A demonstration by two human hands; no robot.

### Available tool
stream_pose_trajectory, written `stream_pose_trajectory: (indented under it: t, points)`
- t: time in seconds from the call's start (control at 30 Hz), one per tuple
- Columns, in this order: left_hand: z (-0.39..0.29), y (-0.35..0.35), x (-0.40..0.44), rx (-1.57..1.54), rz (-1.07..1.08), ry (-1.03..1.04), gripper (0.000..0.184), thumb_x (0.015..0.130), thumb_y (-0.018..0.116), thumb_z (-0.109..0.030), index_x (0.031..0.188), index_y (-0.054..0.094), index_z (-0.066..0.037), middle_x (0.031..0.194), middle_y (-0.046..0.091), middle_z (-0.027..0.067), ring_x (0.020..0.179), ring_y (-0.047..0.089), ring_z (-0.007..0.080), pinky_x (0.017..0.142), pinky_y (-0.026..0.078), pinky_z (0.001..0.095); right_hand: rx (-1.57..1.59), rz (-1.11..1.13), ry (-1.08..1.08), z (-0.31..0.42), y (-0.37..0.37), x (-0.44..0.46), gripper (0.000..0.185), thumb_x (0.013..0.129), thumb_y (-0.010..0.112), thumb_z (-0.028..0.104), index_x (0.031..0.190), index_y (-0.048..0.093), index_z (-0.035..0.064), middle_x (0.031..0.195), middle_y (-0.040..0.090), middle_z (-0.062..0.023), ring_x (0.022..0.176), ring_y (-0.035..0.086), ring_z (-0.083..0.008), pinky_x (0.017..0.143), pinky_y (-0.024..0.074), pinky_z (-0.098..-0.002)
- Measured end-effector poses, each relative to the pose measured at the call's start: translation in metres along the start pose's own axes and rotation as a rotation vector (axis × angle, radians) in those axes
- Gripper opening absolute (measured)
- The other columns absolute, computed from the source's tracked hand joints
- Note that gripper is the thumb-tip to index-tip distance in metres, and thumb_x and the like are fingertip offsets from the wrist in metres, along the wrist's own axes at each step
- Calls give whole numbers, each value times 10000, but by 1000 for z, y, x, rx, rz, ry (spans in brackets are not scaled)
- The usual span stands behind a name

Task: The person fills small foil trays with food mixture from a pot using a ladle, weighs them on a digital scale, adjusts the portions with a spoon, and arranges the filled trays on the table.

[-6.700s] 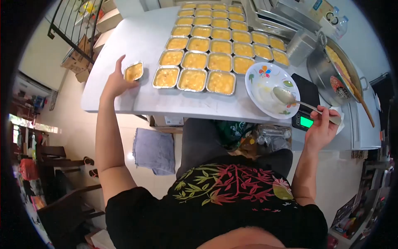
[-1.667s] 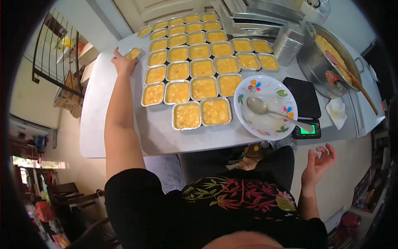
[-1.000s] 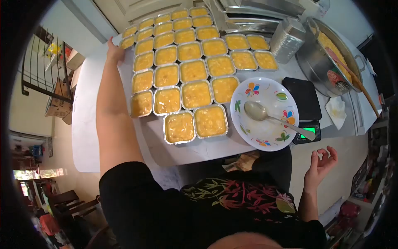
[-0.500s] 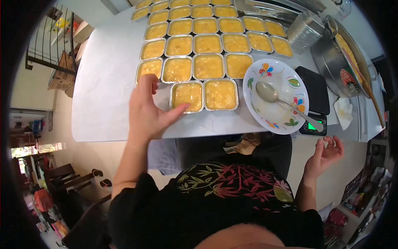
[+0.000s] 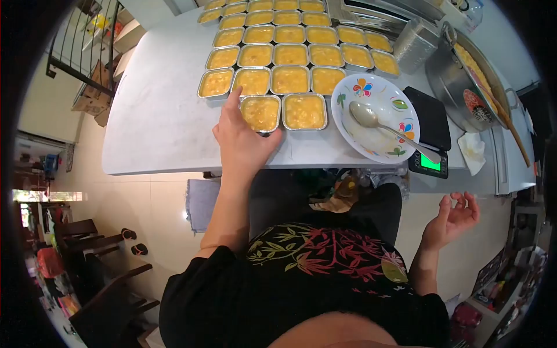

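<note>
The left hand (image 5: 241,138) is spanning a cup (image 5: 261,113) at the bowl's (image 5: 377,98) 9 o'clock, probably sparing its top; whether fingers (image 5: 232,105) are gripping is unclear. The right hand (image 5: 452,223) is hovering open, empty. The spoon's (image 5: 400,136) handle is facing 4 o'clock, perhaps for reach.

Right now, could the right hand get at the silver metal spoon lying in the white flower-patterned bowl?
Likely yes: the right hand is empty, and the metal spoon juts past the white bowl toward it, nothing visibly between.

1 head-worn camera looks forward and down over the table (image 5: 156,110).
</note>
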State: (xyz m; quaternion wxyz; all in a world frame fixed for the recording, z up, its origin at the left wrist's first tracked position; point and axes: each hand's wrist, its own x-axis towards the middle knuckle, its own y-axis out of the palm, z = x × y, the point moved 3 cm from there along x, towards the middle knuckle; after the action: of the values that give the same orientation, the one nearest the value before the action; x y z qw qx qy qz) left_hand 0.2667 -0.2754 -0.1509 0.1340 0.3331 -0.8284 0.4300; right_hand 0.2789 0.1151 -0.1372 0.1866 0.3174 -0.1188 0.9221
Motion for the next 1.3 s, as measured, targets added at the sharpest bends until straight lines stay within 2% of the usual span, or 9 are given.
stream_pose_trajectory:
  t: [0.23,0.37,0.53,0.63,0.7,0.8,0.9,1.13,1.3]
  points:
    - [22,-25,-12,48,-30,-100,872,575,726,-180,1338,314,-93,1138,526,162,1028,540,322,883,355,429,14,16,-9,-3,-3,-3,515,817,571,-82,1243,327,72,1225,414,-110,963,455,-182,783,423,-285]
    - [60,-60,-10,106,-60,-243,898,574,724,-197,1351,282,-115,1129,533,211,1007,562,356,849,440,452,41,14,-12,-8,-5,-3,520,817,560,-95,1249,322,69,1224,410,-114,960,452,-178,769,418,-269]
    - [97,-89,30,194,18,-367,902,601,731,-219,1357,250,-117,1098,573,262,934,610,381,805,493,412,40,32,-4,-11,-1,-2,535,813,559,-107,1256,317,68,1236,398,-112,960,453,-171,766,413,-258]
    - [134,-75,89,120,71,-351,895,624,745,-221,1357,243,-114,1038,609,256,879,638,349,781,508,379,11,52,-23,-10,3,1,542,811,560,-109,1259,313,70,1241,391,-109,959,453,-172,771,412,-256]
    - [165,-60,120,176,34,-225,941,624,785,-246,1365,220,-122,989,631,233,814,652,316,719,525,372,4,61,-20,-10,4,2,544,811,561,-106,1260,313,74,1244,387,-106,960,454,-173,770,414,-255]
    - [180,-37,165,110,148,-247,1013,602,826,-290,1374,190,-128,955,643,218,744,655,298,642,532,371,1,63,-9,-11,4,2,544,813,567,-94,1260,315,86,1249,383,-98,963,453,-175,757,420,-252]
    - [183,-14,204,208,177,-255,1050,595,840,-313,1381,167,-133,962,640,217,698,652,288,580,529,371,-19,60,-12,-8,10,3,546,813,581,-80,1258,319,98,1252,381,-91,967,452,-174,738,424,-246]
    - [186,28,259,165,87,-310,1117,541,868,-226,1395,154,-125,979,640,209,893,641,316,771,518,371,-34,50,-7,-3,10,3,555,810,595,-71,1258,320,107,1255,376,-89,966,456,-167,723,427,-238]
    - [199,39,278,92,177,-340,1150,528,868,-198,1405,128,-127,1037,627,221,942,629,316,811,504,364,-40,53,-1,-2,13,4,556,802,591,-84,1251,326,110,1258,378,-88,963,461,-163,706,434,-238]
